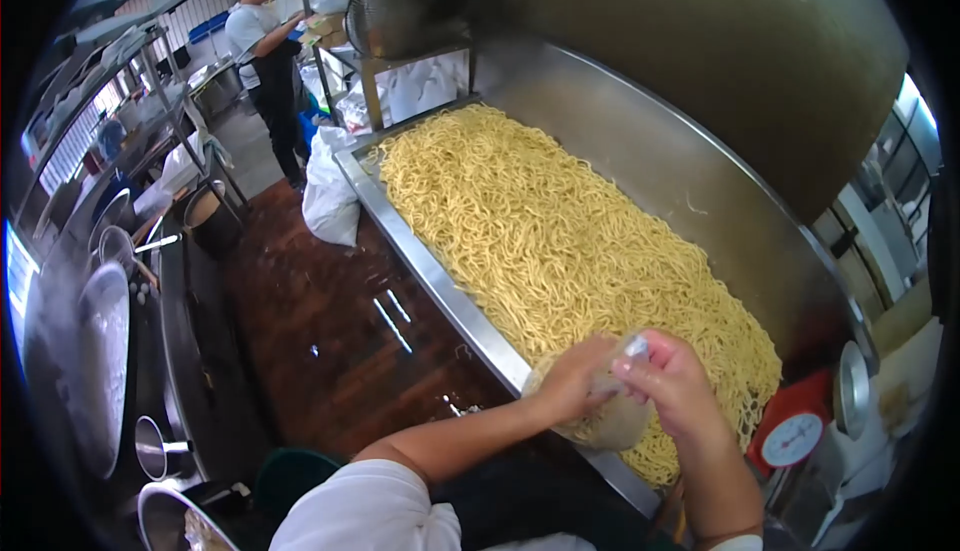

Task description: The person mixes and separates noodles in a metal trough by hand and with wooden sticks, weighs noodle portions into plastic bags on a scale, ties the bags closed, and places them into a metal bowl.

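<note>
A clear plastic bag (617, 423) with pale contents hangs between my hands, over the near edge of a metal trough. My left hand (578, 379) curls around the bag's upper part. Its neck is pinched between the thumb and fingers of my right hand (672, 376). What fills the bag is partly hidden and hard to make out. Just beyond both hands, a thick bed of yellow noodles (560, 231) spreads across the trough (400, 236).
To the right stands a red dial scale (795, 431). A large fan (415, 6) is at the back, and a white sack (330, 191) sits on the wet brown floor (330, 341). At the far left are pans and strainers (117, 246). Another person (265, 61) stands by shelves.
</note>
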A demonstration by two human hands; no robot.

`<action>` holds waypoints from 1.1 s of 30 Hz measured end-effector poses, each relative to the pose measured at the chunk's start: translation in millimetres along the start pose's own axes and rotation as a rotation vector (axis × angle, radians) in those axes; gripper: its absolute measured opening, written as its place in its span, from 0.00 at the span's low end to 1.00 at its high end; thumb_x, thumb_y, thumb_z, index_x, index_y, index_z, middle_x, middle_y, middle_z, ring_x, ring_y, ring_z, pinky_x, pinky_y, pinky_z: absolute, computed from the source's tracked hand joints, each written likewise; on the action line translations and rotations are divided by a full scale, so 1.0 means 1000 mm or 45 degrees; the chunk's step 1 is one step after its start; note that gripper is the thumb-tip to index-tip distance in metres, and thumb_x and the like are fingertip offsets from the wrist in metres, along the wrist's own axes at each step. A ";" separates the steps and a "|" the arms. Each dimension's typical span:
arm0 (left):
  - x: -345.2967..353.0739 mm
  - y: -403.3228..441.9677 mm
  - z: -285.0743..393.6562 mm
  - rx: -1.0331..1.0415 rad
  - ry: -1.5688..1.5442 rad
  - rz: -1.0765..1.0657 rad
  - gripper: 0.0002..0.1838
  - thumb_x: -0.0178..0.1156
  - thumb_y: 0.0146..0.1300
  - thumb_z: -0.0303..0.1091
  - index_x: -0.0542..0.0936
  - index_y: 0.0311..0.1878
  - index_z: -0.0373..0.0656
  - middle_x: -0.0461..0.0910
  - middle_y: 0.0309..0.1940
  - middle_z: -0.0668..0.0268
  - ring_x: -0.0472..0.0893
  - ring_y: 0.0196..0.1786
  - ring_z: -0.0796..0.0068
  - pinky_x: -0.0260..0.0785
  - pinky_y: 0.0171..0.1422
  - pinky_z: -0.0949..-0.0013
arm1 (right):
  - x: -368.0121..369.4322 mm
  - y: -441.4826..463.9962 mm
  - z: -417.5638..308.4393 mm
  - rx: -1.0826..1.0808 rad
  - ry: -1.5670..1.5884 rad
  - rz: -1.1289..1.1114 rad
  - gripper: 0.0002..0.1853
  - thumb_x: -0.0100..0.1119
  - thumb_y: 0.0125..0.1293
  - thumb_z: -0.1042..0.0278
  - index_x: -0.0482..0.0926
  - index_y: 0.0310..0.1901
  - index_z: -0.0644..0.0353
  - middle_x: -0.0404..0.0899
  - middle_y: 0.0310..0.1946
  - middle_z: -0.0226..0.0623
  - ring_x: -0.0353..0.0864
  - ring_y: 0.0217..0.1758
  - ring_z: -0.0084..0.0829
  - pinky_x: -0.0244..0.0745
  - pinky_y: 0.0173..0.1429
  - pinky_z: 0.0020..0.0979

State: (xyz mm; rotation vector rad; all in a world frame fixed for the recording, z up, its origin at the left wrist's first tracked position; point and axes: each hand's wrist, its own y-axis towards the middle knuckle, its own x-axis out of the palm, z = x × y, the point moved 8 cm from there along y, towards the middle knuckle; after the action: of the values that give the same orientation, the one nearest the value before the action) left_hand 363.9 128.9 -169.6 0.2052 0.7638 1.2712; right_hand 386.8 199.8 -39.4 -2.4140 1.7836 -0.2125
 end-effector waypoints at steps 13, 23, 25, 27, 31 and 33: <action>0.016 0.001 -0.078 -0.555 -0.103 0.133 0.13 0.49 0.68 0.39 0.79 0.41 0.42 0.79 0.33 0.46 0.79 0.38 0.42 0.71 0.41 0.50 | -0.116 -0.042 0.127 -0.296 -1.104 0.556 0.46 0.77 0.44 0.59 0.63 0.64 0.66 0.70 0.58 0.51 0.69 0.62 0.44 0.63 0.66 0.41; 0.012 0.008 -0.076 -0.661 -0.304 0.106 0.12 0.53 0.66 0.40 0.78 0.40 0.41 0.80 0.35 0.47 0.80 0.39 0.45 0.71 0.40 0.52 | -0.061 0.055 0.215 -0.330 -1.378 0.397 0.23 0.49 0.69 0.59 0.70 0.61 0.62 0.69 0.61 0.53 0.68 0.62 0.50 0.64 0.65 0.46; 0.000 0.003 -0.086 -0.466 -0.130 0.032 0.11 0.55 0.63 0.40 0.78 0.39 0.42 0.80 0.37 0.49 0.79 0.42 0.47 0.70 0.45 0.52 | -0.057 0.066 0.225 -0.297 -1.421 0.439 0.22 0.48 0.70 0.59 0.71 0.60 0.62 0.70 0.61 0.52 0.69 0.62 0.50 0.64 0.65 0.47; -0.019 0.001 -0.078 -0.276 0.047 -0.050 0.11 0.57 0.61 0.40 0.79 0.39 0.43 0.80 0.39 0.51 0.79 0.46 0.49 0.68 0.49 0.51 | -0.058 0.071 0.235 -0.261 -1.460 0.485 0.21 0.46 0.71 0.58 0.72 0.59 0.62 0.70 0.61 0.52 0.69 0.61 0.50 0.64 0.65 0.47; -0.033 -0.003 -0.065 -0.109 0.546 -0.082 0.17 0.64 0.52 0.40 0.80 0.44 0.45 0.79 0.45 0.60 0.75 0.53 0.57 0.61 0.59 0.46 | -0.052 0.076 0.236 -0.300 -1.111 0.464 0.19 0.48 0.70 0.59 0.75 0.55 0.61 0.75 0.53 0.50 0.72 0.58 0.49 0.64 0.63 0.48; -0.011 -0.009 -0.079 -0.227 0.350 -0.230 0.15 0.65 0.49 0.42 0.81 0.38 0.45 0.79 0.40 0.62 0.77 0.49 0.59 0.63 0.57 0.48 | -0.054 0.084 0.241 -0.220 -1.005 0.405 0.18 0.49 0.69 0.59 0.76 0.53 0.61 0.77 0.51 0.50 0.73 0.56 0.48 0.65 0.62 0.49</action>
State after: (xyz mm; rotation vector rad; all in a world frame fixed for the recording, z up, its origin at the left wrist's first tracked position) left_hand 321.5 94.8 -228.2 -0.1837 0.8769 1.1999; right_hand 338.7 232.3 -293.3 -1.8366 1.7614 0.8305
